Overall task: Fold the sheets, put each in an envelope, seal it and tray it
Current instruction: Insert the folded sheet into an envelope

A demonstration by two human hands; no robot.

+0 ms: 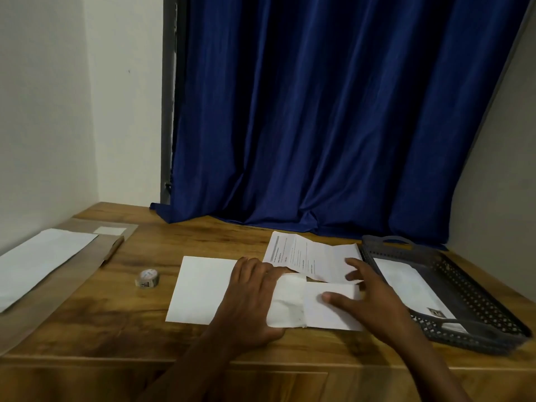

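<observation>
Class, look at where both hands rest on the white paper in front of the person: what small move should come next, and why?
Probably slide the right hand leftward, pushing the folded sheet deeper into the envelope. The left hand lies flat over the envelope's mouth, and much of the sheet sticks out to the right.

Dim, flat light around me; my hands cast only faint shadows on the table [121, 309]. Wide-angle bending tilts the curtain [333, 117] at the right; everything looks slightly soft
</observation>
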